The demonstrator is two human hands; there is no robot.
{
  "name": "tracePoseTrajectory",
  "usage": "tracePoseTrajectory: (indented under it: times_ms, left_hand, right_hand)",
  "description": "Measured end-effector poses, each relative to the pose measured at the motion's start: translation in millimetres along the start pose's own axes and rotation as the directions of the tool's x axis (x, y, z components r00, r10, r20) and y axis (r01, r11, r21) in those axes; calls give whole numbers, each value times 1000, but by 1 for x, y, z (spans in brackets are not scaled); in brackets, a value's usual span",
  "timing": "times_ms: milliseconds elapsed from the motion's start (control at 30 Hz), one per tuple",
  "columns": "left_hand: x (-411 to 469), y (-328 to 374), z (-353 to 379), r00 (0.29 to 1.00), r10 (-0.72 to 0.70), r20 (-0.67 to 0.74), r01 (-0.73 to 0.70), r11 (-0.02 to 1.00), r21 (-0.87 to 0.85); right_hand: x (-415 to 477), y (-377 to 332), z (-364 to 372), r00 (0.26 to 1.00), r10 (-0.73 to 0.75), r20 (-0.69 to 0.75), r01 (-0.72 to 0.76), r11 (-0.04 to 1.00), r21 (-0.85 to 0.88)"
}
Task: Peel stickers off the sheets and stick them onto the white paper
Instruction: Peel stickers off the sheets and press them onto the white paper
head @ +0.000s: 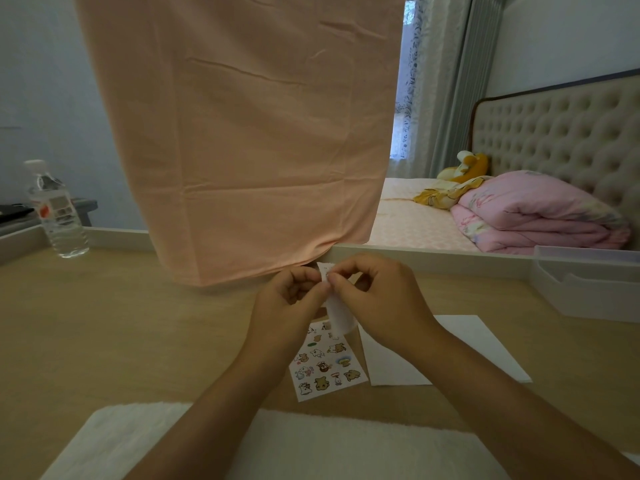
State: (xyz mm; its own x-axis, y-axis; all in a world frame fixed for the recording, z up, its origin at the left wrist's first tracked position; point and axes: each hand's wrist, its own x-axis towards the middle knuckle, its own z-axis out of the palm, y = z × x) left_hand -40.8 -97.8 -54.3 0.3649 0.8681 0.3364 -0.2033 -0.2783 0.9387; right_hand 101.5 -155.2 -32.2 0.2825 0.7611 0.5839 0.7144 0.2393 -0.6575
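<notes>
Both hands are raised above the wooden desk [121,334] and meet at a small white sticker sheet [337,313] that hangs upright between them. My left hand [287,306] pinches its upper left edge. My right hand [377,299] pinches the top of the sheet with thumb and forefinger. Whether a sticker is lifted is hidden by the fingers. Below the hands a second sticker sheet [325,367] with several cartoon animals lies flat on the desk. The white paper [485,344] lies to its right, partly under my right forearm.
A peach cloth [242,133] hangs down onto the desk's far edge. A water bottle [55,213] stands at the far left. A white tray [588,289] sits at the far right. A white towel [311,445] lies along the near edge. A bed with pink bedding lies beyond.
</notes>
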Motion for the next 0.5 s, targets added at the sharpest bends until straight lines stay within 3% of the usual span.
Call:
tracePoseTrajectory:
  times_ms: [100, 367, 500]
  left_hand:
    - [1, -1, 0, 1000, -13, -17, 13, 1000, 1]
    - [2, 4, -4, 997, 59, -42, -49, 978, 204]
    - [2, 7, -6, 991, 134, -17, -121, 941, 317]
  right_hand:
    - [0, -1, -1, 1000, 8, 15, -7, 999, -38]
    - [5, -7, -10, 958, 235, 162, -256, 959, 119]
    - [8, -9, -14, 934, 277, 227, -310, 943, 123]
